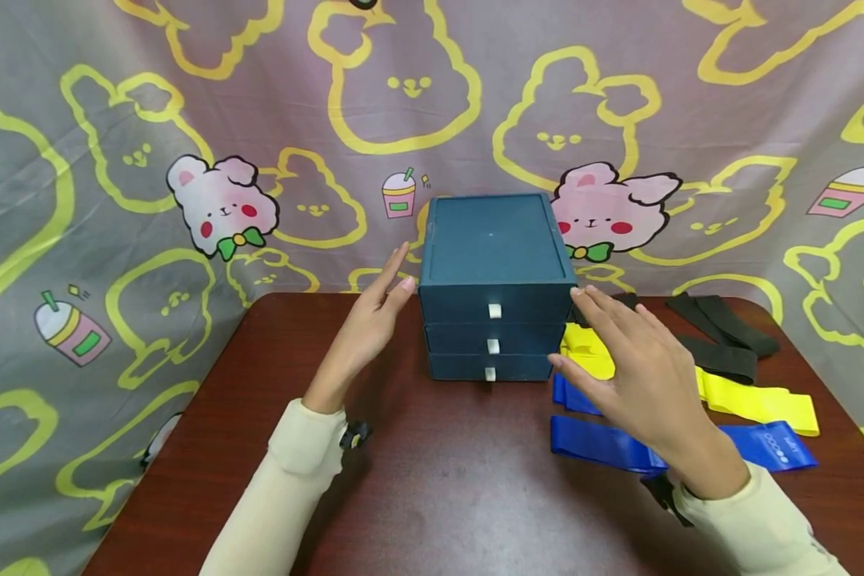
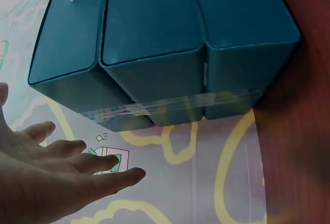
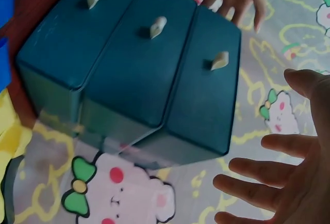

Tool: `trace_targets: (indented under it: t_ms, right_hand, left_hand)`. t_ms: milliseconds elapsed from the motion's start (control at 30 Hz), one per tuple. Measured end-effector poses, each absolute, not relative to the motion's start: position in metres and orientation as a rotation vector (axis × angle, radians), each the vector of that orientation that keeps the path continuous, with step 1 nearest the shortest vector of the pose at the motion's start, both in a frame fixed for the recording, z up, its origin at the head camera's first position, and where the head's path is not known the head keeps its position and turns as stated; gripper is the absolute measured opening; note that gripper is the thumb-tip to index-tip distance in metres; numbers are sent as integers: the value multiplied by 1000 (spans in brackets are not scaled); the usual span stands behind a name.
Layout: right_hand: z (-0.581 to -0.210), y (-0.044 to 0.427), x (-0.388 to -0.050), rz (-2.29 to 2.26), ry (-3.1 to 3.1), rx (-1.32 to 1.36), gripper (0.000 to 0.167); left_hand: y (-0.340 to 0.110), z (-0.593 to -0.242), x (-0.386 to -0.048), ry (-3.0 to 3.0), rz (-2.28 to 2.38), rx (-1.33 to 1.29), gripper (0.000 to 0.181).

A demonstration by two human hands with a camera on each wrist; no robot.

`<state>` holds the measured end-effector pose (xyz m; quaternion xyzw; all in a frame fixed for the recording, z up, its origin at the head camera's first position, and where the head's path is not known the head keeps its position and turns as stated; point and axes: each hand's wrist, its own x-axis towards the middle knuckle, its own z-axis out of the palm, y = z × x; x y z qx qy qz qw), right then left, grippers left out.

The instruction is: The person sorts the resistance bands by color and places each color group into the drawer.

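Observation:
A dark teal box with three stacked drawers (image 1: 491, 248) stands on the table, each drawer front bearing a small white pull tab (image 1: 494, 310). To its left, my left hand (image 1: 367, 324) is held up with straight fingers, a small gap from the box's side. On the other side my right hand (image 1: 641, 376) is raised with fingers spread, near the box's right front edge. Both wrist views show space between fingers and box, and neither hand holds anything. In the left wrist view, clear tape (image 2: 206, 99) runs across the side of the box (image 2: 154, 22).
Blue resistance bands (image 1: 605, 442), yellow bands (image 1: 763, 402) and black bands (image 1: 727, 356) lie at the right, partly behind my right hand. A patterned cloth (image 1: 432, 96) with cartoon bears and rabbits hangs behind the brown table (image 1: 432, 496).

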<state>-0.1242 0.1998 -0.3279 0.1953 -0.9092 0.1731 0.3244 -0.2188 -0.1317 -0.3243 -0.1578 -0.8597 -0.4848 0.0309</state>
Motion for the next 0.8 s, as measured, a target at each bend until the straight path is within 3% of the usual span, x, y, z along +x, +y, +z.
trace_targets:
  t_ms: [200,400,533,800]
  right_hand:
    - [-328,184,-126,498,-2321,580,86]
    - [-337,168,-138,620,-2269,662,64]
    - [-340,159,-149,709,-2264,680,65]
    - [-341,148,-166,962,-2312,664,46]
  left_hand:
    - [-123,-316,-230,-2594,-1606,-539,60]
    - [-113,-315,-244,-2547,-1739,-512,61]
    - [-109,-317,-251,-2505,-1832,-511,60]
    - [-105,-321,-259,-2487,-2013,-439,58]
